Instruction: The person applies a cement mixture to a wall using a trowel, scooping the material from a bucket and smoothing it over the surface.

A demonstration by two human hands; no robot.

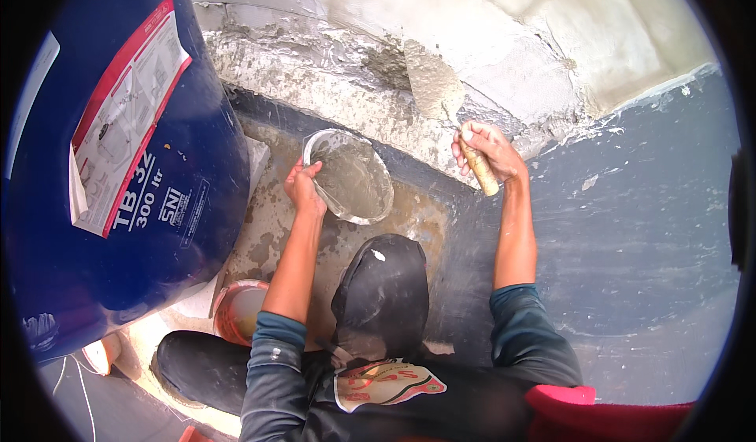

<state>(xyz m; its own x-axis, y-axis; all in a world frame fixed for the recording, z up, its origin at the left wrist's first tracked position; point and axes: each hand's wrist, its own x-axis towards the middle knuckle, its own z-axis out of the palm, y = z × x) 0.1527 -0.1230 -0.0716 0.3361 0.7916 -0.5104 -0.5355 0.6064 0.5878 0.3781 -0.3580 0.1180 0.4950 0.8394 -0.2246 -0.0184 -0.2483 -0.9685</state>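
My left hand (305, 190) grips the rim of a round pale bowl (316, 138), thumb over the edge. Wet grey mortar (356, 176) lies inside it. My right hand (491, 152) is closed around the wooden handle of a trowel (433, 84). Its broad blade, coated with mortar, points up and left at the rough lower band of the wall (307, 60). Whether the blade touches the wall I cannot tell. Fresh grey mortar (387, 62) shows on the wall just left of the blade.
A large blue water tank (206, 159) with a peeling label fills the left side. An orange bucket (224, 316) stands beside my left forearm. On the right runs a dark grey painted wall (630, 221). My bent knee (386, 277) is below the bowl, above stained floor (272, 206).
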